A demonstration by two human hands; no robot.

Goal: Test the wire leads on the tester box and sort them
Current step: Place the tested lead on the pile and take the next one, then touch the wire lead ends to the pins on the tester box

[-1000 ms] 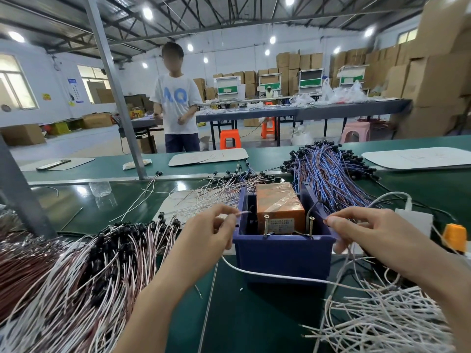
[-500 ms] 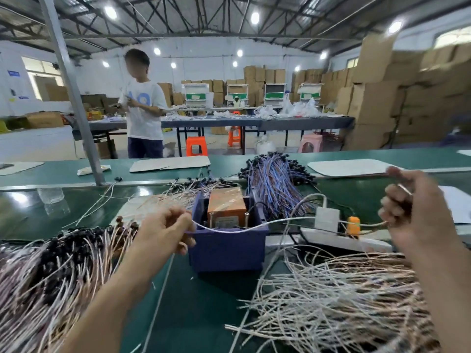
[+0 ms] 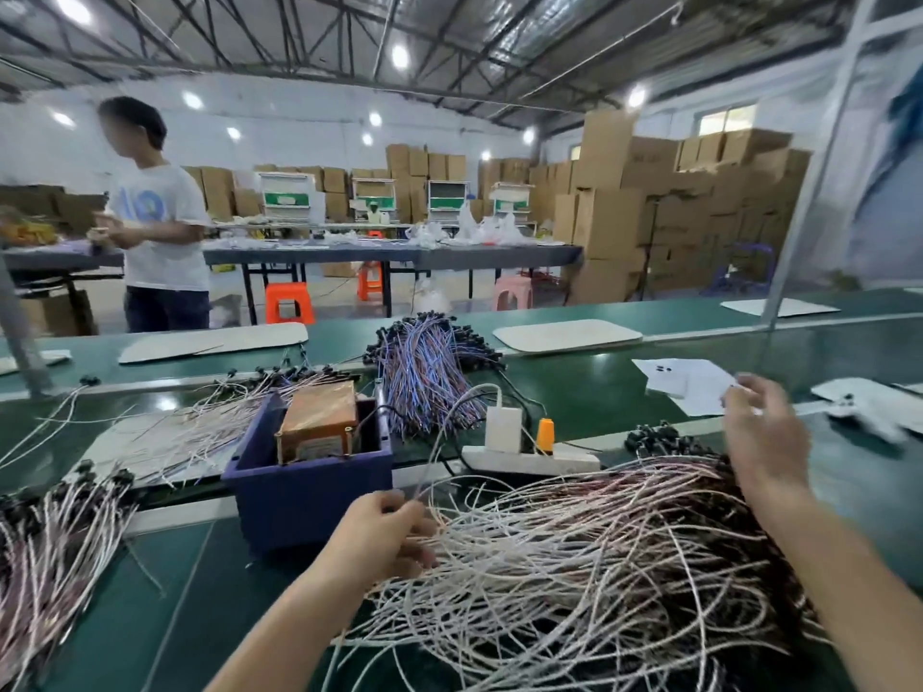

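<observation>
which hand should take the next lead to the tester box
Left, likely: the left hand pinches ends at the edge of the heap of white wire leads, beside the blue plastic tester box; the right hand hovers open farther off.

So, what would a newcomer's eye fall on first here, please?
The big heap of pale wires at the lower right, with the left hand gripping strands at its left edge and the right hand spread over its far end. Then the blue box at the centre, holding the orange tester.
</observation>
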